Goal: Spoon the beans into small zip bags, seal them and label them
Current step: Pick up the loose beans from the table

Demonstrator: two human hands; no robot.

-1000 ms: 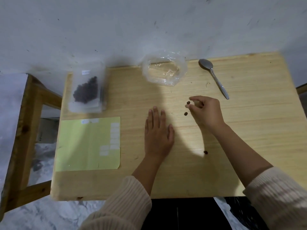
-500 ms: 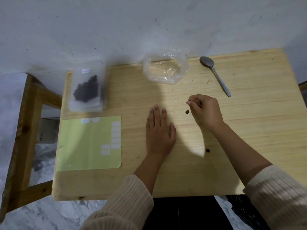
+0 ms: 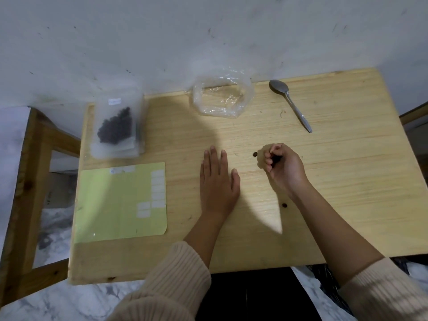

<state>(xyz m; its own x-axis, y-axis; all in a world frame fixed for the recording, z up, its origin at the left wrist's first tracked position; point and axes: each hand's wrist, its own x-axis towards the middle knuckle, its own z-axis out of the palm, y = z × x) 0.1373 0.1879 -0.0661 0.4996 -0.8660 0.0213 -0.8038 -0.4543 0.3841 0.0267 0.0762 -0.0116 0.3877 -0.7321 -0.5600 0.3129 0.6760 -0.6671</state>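
Observation:
My right hand (image 3: 283, 169) is curled over the wooden table (image 3: 335, 181), its fingers closed around a dark bean. One loose bean (image 3: 254, 154) lies just left of its fingertips, and another bean (image 3: 284, 205) sits near my right wrist. My left hand (image 3: 217, 186) rests flat, palm down, holding nothing. A small zip bag with dark beans (image 3: 115, 126) and a white label lies on a stack of zip bags at the back left. In front of it is the green label sheet (image 3: 120, 200). The metal spoon (image 3: 292, 103) lies at the back right.
A crumpled, open clear plastic bag (image 3: 222, 98) sits at the back centre against the grey wall. A wooden frame (image 3: 25, 181) stands to the left of the table. The table's near edge is by my sleeves.
My right hand has picked one of the two beans off the table and curled shut around it, drawing back slightly. The left hand has stayed flat.

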